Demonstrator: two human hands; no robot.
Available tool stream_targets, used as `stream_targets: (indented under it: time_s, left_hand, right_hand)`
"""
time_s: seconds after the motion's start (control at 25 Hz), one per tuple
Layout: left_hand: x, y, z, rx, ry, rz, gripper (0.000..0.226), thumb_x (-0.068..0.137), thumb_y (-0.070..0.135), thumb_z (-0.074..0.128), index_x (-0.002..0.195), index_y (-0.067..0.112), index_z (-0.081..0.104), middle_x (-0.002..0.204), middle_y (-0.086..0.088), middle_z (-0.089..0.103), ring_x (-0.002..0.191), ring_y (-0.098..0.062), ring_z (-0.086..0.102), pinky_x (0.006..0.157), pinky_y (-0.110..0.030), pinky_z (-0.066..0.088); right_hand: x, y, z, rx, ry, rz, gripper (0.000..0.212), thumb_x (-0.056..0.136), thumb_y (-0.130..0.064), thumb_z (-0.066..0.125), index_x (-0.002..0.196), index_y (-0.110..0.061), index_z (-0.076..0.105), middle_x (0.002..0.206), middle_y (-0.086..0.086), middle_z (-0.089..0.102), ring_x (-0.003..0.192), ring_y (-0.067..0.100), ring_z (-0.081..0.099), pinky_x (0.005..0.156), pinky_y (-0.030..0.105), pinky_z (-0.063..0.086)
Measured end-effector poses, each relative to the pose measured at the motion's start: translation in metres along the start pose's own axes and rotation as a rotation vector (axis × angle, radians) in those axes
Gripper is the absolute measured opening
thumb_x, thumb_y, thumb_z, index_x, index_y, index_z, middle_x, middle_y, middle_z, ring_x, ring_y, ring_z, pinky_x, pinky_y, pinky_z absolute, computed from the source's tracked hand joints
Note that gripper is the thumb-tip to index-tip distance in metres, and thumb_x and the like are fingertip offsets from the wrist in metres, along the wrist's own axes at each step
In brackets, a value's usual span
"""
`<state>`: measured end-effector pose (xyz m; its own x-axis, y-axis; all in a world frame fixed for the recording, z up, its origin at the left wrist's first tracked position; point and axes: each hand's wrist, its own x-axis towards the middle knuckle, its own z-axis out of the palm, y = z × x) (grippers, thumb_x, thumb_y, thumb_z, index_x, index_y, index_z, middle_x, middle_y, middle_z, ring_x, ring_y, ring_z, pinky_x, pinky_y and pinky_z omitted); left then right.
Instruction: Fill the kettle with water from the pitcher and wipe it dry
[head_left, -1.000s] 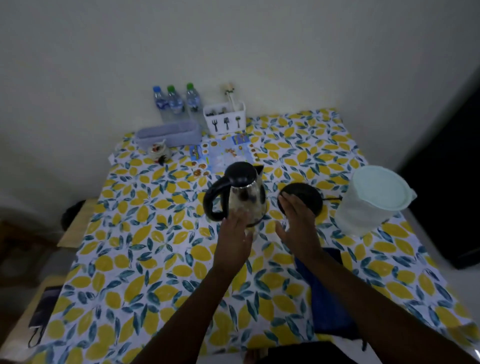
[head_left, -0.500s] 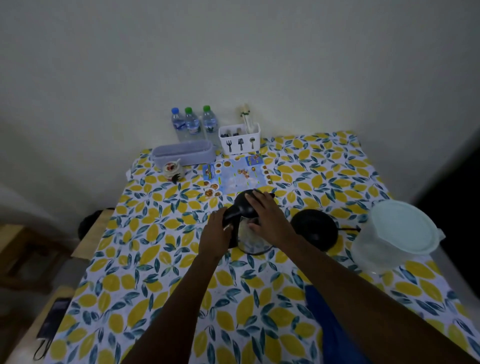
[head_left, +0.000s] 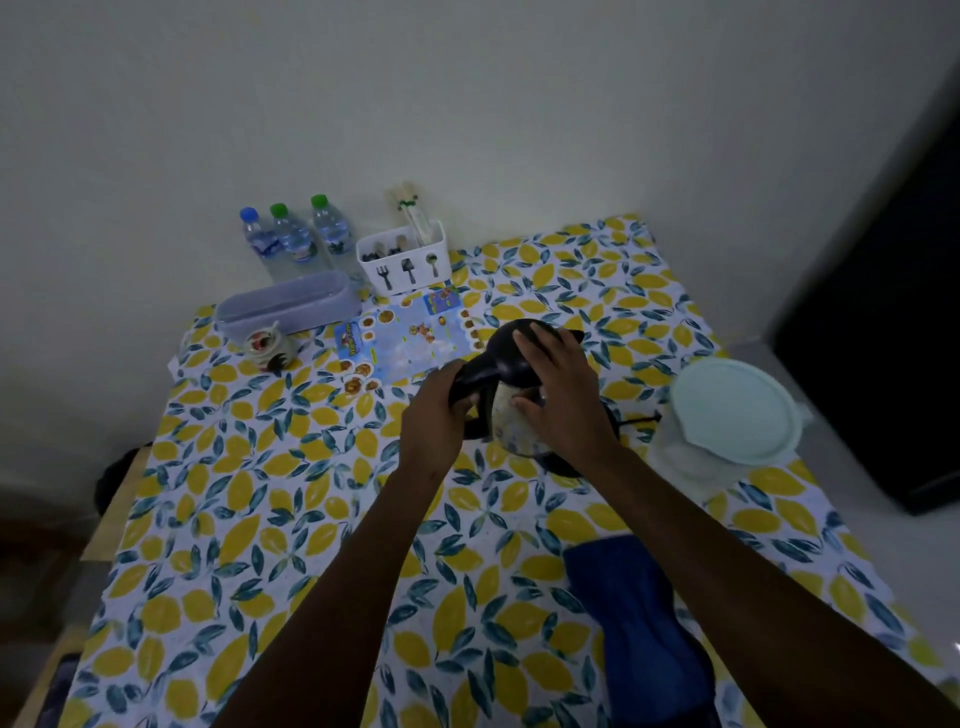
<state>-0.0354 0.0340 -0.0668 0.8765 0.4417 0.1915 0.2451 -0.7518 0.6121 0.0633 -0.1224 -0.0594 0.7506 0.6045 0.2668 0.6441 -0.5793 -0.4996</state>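
Two hands hold the kettle (head_left: 511, 415) in the middle of the table (head_left: 249, 519), ready to open it.

The left hand (head_left: 434, 415) is closed around the black handle (head_left: 470, 379). The right hand (head_left: 563, 400) lies over the black lid (head_left: 511, 345), with fingers on top and the thumb on the shiny side, holding it. The kettle looks hard and smooth, so it could slip in wet hands. It is probably light now and will get heavy with water. The handle is the best place to hold it. The pitcher (head_left: 727, 415) stands near it on the right with its pale lid on. It looks full, so it may be heavy and need a firm hold. The blue cloth (head_left: 639, 623) lies close to the person, soft and easy to grab for wiping.
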Motion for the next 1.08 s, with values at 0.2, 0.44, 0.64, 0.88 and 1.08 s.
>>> stream_targets:
  time_s: [0.2, 0.44, 0.64, 0.88, 1.08]
  left_hand:
    - [0.018, 0.027, 0.044, -0.010, -0.146, 0.018, 0.048, 0.098, 0.016, 0.054, 0.144, 0.012, 0.039, 0.145, -0.012, 0.048, 0.130, -0.032, 0.047, 0.106, -0.042, 0.041]
    - [0.029, 0.029, 0.052, 0.003, -0.184, 0.044, 0.047, 0.098, 0.019, 0.055, 0.142, 0.014, 0.040, 0.142, -0.012, 0.050, 0.126, -0.032, 0.049, 0.100, -0.040, 0.041]
    - [0.029, 0.023, 0.049, 0.002, -0.236, 0.004, 0.046, 0.098, 0.018, 0.054, 0.142, 0.015, 0.040, 0.141, -0.012, 0.050, 0.127, -0.031, 0.048, 0.100, -0.037, 0.039]
    - [0.022, 0.035, 0.042, 0.002, -0.246, -0.010, 0.041, 0.097, 0.016, 0.051, 0.137, 0.014, 0.044, 0.136, -0.013, 0.053, 0.126, -0.034, 0.048, 0.103, -0.043, 0.041]
    - [0.010, 0.043, 0.013, 0.275, -0.130, 0.175, 0.062, 0.102, 0.040, 0.036, 0.153, 0.015, 0.011, 0.163, -0.007, 0.005, 0.150, -0.031, -0.004, 0.120, -0.052, 0.005]
  right_hand:
    - [-0.012, 0.044, -0.014, -0.060, 0.001, 0.152, 0.077, 0.083, -0.030, 0.070, 0.148, -0.025, 0.029, 0.158, 0.006, 0.027, 0.146, 0.035, 0.018, 0.109, 0.058, 0.033]
    - [-0.018, 0.053, -0.012, -0.092, 0.027, 0.179, 0.079, 0.080, -0.033, 0.071, 0.147, -0.025, 0.030, 0.155, 0.008, 0.033, 0.143, 0.036, 0.023, 0.106, 0.056, 0.036]
    - [-0.019, 0.050, -0.009, -0.092, -0.022, 0.169, 0.080, 0.080, -0.033, 0.071, 0.148, -0.027, 0.028, 0.156, 0.006, 0.031, 0.143, 0.035, 0.022, 0.100, 0.059, 0.040]
    - [-0.018, 0.049, -0.011, -0.110, -0.087, 0.186, 0.079, 0.084, -0.034, 0.067, 0.150, -0.025, 0.023, 0.159, 0.007, 0.024, 0.145, 0.036, 0.017, 0.106, 0.061, 0.037]
    - [-0.009, 0.021, -0.014, -0.244, -0.050, 0.046, 0.071, 0.092, -0.040, 0.054, 0.151, -0.019, 0.021, 0.162, 0.008, 0.017, 0.148, 0.032, 0.011, 0.114, 0.058, 0.023]
